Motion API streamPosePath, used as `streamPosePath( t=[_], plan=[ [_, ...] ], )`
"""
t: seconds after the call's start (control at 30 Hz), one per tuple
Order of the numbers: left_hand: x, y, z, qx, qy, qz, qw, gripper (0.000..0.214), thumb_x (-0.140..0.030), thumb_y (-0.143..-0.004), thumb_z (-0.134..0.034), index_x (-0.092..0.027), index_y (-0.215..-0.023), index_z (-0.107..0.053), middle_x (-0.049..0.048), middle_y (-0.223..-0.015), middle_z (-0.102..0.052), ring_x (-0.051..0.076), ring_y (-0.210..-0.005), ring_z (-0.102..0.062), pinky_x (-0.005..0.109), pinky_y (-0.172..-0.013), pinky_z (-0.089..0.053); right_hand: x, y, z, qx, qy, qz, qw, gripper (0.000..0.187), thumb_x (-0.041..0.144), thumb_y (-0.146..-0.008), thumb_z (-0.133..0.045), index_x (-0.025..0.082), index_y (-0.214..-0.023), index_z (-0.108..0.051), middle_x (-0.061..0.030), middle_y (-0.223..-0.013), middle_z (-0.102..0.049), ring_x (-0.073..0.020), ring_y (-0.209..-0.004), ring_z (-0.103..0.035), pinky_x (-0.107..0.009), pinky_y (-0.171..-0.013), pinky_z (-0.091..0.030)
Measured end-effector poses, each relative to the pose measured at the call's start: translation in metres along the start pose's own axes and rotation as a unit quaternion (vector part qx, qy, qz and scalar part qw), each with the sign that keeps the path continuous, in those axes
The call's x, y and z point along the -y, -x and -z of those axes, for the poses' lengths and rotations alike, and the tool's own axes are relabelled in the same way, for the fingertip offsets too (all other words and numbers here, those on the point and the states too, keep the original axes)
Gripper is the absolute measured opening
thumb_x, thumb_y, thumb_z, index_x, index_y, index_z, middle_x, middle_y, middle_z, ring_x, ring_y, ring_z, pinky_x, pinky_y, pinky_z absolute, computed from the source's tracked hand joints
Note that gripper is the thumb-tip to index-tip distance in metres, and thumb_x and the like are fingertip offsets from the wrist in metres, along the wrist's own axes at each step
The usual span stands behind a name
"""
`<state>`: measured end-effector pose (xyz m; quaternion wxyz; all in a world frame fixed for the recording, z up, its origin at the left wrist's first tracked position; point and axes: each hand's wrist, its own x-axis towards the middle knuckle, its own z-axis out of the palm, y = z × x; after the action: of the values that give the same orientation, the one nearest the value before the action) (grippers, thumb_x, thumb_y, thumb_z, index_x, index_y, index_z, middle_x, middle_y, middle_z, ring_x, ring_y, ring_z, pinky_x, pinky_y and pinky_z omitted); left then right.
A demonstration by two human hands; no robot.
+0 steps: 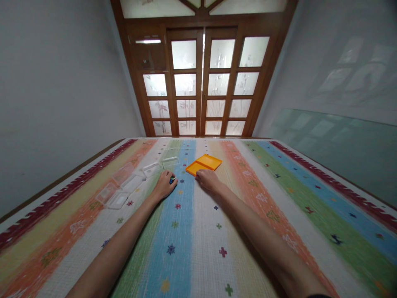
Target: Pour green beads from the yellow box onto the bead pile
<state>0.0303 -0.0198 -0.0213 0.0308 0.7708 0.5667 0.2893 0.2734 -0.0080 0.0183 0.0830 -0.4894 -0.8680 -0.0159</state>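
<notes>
My left hand (164,185) rests on the striped cloth with its fingers curled round a small dark blue-green object (171,180) that peeks out at the fingertips. My right hand (207,181) lies knuckles-up just short of an open orange case (204,164); its fingers are curled and touch or nearly touch the case's near edge. What, if anything, is in the right hand is hidden.
Several clear plastic boxes and lids (124,186) lie in a row to the left of my left hand. The colourful striped cloth (254,207) covers the whole table. A wooden door with frosted panes (201,82) stands beyond the far edge.
</notes>
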Motion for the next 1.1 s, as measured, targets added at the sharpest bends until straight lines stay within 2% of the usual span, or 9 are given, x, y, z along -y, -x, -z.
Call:
streamPosePath(
  t=[0.2,0.3,0.4,0.47,0.63,0.77,0.87,0.97,1.1],
  plan=[
    [0.003,0.004,0.006,-0.001,0.003,-0.002,1.0,0.01,-0.022,-0.085,-0.057,-0.019,-0.09,-0.066,0.0087,-0.1,-0.067,0.026,-0.102,-0.062,0.044,-0.097,-0.051,0.011,-0.02,-0.004,-0.001,-0.025,0.004,1.0,0.024,0.018,-0.1,-0.051,0.014,-0.107,-0.074,-0.0182,-0.112,-0.074,-0.0263,-0.103,-0.068,-0.03,-0.078,-0.044],
    [0.002,0.008,0.008,0.008,-0.002,0.001,1.0,0.024,-0.03,-0.087,-0.062,-0.018,-0.107,-0.069,0.0105,-0.111,-0.068,0.028,-0.11,-0.061,0.046,-0.102,-0.049,0.014,-0.025,-0.006,-0.005,-0.043,0.007,0.999,0.022,0.02,-0.099,-0.055,0.015,-0.105,-0.075,-0.0181,-0.11,-0.075,-0.0264,-0.103,-0.068,-0.03,-0.08,-0.044],
    [-0.002,0.015,0.008,0.021,-0.021,0.007,1.0,0.043,-0.045,-0.087,-0.068,-0.021,-0.123,-0.067,0.0133,-0.132,-0.063,0.037,-0.13,-0.051,0.057,-0.111,-0.038,0.012,-0.026,-0.006,-0.015,-0.066,0.01,0.998,0.021,0.024,-0.1,-0.057,0.015,-0.102,-0.076,-0.0173,-0.107,-0.075,-0.0252,-0.102,-0.068,-0.029,-0.081,-0.044],
    [-0.005,0.018,0.006,0.034,-0.032,0.008,0.999,0.046,-0.049,-0.088,-0.067,-0.024,-0.127,-0.066,0.013,-0.139,-0.059,0.04,-0.136,-0.045,0.062,-0.114,-0.032,0.009,-0.025,-0.005,-0.026,-0.084,0.015,0.996,0.025,0.026,-0.103,-0.053,0.014,-0.103,-0.075,-0.0161,-0.106,-0.075,-0.0236,-0.101,-0.067,-0.029,-0.083,-0.044],
    [-0.009,0.014,0.003,0.05,-0.039,-0.002,0.998,0.031,-0.042,-0.097,-0.056,-0.021,-0.117,-0.07,0.0126,-0.128,-0.062,0.033,-0.124,-0.054,0.052,-0.108,-0.04,-0.007,-0.015,0.001,-0.055,-0.112,0.023,0.992,0.029,0.027,-0.105,-0.048,0.012,-0.107,-0.073,-0.0149,-0.107,-0.072,-0.0206,-0.096,-0.064,-0.029,-0.085,-0.043],
    [-0.008,0.007,0.003,0.041,-0.037,0.002,0.998,0.022,-0.034,-0.097,-0.053,-0.02,-0.104,-0.069,0.0114,-0.115,-0.064,0.031,-0.115,-0.056,0.048,-0.101,-0.044,-0.027,0.002,0.005,-0.063,-0.109,0.017,0.992,0.024,0.023,-0.102,-0.051,0.012,-0.102,-0.072,-0.0147,-0.105,-0.069,-0.02,-0.093,-0.062,-0.029,-0.084,-0.043],
    [-0.007,0.006,0.003,0.033,-0.034,0.007,0.999,0.016,-0.029,-0.094,-0.053,-0.019,-0.096,-0.066,0.0111,-0.108,-0.063,0.03,-0.111,-0.056,0.047,-0.099,-0.044,-0.037,0.018,0.005,-0.064,-0.104,0.016,0.992,0.022,0.021,-0.1,-0.053,0.013,-0.112,-0.07,-0.0129,-0.108,-0.069,-0.0196,-0.094,-0.062,-0.029,-0.084,-0.043],
    [-0.006,0.008,0.005,0.031,-0.031,0.01,0.999,0.013,-0.025,-0.092,-0.053,-0.019,-0.093,-0.064,0.0102,-0.105,-0.063,0.03,-0.108,-0.056,0.047,-0.098,-0.044,-0.038,0.03,0.0,-0.059,-0.101,0.013,0.993,0.028,0.027,-0.1,-0.057,0.014,-0.124,-0.065,-0.011,-0.108,-0.069,-0.0192,-0.092,-0.063,-0.028,-0.082,-0.043],
    [-0.006,0.011,0.008,0.033,-0.029,0.007,0.999,0.016,-0.028,-0.094,-0.051,-0.019,-0.095,-0.065,0.0095,-0.106,-0.064,0.029,-0.107,-0.056,0.047,-0.098,-0.044,-0.029,0.032,-0.009,-0.052,-0.09,-0.004,0.995,0.034,0.04,-0.099,-0.06,0.017,-0.124,-0.065,-0.0103,-0.112,-0.069,-0.0205,-0.091,-0.064,-0.028,-0.075,-0.043]
  ],
)
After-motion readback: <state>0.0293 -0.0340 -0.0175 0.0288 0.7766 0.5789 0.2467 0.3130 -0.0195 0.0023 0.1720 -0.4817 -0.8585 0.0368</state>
